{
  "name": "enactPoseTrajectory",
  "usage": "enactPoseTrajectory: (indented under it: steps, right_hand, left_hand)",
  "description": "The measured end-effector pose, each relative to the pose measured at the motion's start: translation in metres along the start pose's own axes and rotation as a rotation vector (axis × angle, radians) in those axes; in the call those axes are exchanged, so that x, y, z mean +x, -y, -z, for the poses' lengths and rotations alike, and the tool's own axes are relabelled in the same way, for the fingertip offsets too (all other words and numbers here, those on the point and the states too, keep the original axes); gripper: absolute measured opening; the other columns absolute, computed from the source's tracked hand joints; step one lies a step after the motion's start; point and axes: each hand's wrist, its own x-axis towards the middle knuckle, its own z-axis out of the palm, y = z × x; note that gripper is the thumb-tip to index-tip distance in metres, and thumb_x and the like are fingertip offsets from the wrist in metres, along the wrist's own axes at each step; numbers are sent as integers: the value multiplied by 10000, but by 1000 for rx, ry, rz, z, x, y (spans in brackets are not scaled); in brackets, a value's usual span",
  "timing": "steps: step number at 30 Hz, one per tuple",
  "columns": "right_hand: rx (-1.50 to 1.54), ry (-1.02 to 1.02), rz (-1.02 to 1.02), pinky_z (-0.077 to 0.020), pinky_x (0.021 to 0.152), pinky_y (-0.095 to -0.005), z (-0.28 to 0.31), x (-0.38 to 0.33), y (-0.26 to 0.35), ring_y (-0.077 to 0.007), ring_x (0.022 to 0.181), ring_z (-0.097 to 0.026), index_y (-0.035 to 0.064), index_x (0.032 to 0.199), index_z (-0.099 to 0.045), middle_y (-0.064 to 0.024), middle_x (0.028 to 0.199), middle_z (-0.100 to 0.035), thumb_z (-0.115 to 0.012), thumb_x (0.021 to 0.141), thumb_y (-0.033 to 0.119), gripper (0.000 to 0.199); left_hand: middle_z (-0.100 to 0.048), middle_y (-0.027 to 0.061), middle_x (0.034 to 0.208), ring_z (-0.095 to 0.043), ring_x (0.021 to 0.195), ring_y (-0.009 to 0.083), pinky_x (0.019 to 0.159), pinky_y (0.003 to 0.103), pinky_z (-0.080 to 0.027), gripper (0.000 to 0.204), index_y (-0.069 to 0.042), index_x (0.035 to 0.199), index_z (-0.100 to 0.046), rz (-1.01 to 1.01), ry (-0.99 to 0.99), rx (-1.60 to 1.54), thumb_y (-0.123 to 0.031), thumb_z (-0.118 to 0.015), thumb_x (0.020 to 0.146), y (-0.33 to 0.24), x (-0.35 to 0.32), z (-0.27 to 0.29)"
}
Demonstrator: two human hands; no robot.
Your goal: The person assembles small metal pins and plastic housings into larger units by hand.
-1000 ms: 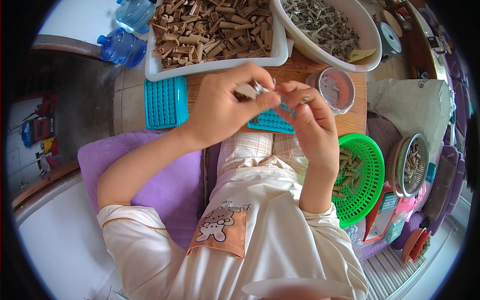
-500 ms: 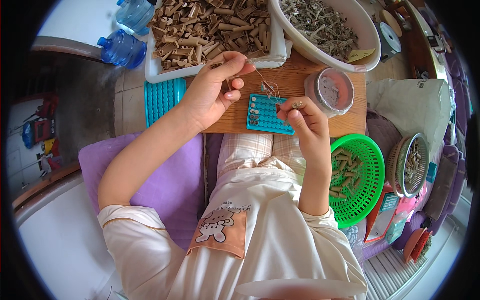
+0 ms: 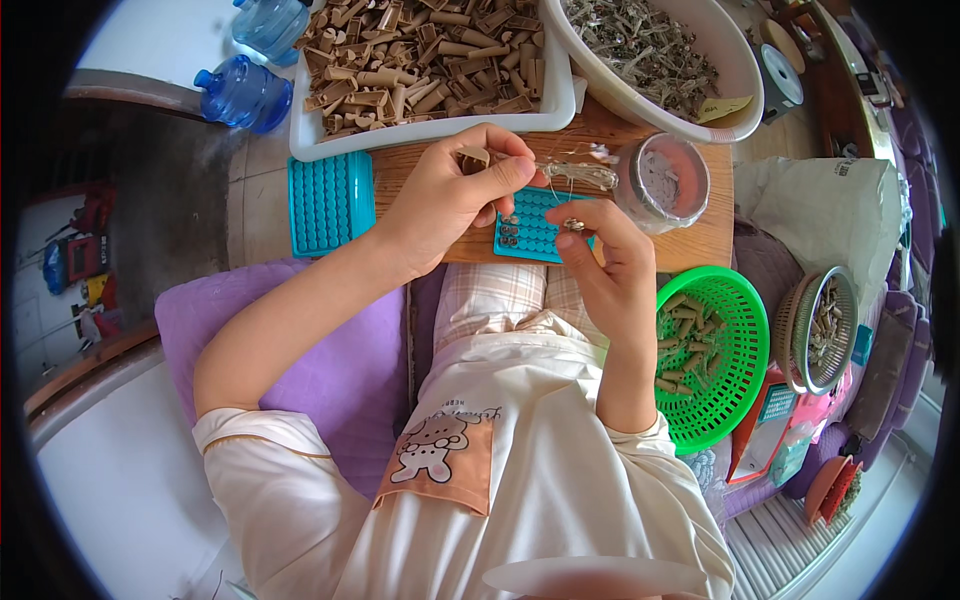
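Head view: left hand (image 3: 452, 195) pinches a half-hidden brown piece (image 3: 473, 157), right hand (image 3: 612, 262) a tiny, indistinct metal bit (image 3: 574, 225).

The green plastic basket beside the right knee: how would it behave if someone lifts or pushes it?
The green basket is thin open mesh, so probably light and slightly flexible. It holds few tan pieces, which would likely slide if tilted. Its round flat bottom suggests it slides, not tips.

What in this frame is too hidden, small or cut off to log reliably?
Head view only:
- Piece in left hand: mostly covered by fingers.
- Small item at right hand fingertips: too small.
- Teal tray: partly behind both hands.
- White bin: cut by top edge.
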Motion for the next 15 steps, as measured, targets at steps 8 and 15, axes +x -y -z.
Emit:
enactPoseTrajectory:
  steps: [8,15]
  right_hand:
    - [-121,-59,5,-443,600,-273,-7,0,3,-205,690,-561,25,850,-610,-92,834,-571,-604,700,11,151]
    - [-207,-104,-66,-404,607,-226,-4,0,-5,-128,705,-527,6,860,-605,-61,858,-571,-581,720,12,142]
  left_hand:
    - [-572,56,861,-448,573,40,441,150,-329,129,-106,882,-496,93,-77,-423,-185,-563,807,0,4,8]
    - [-570,49,849,-443,570,47,430,152,-329,106,-105,871,-508,75,-60,-527,-166,-563,804,-5,9,16]
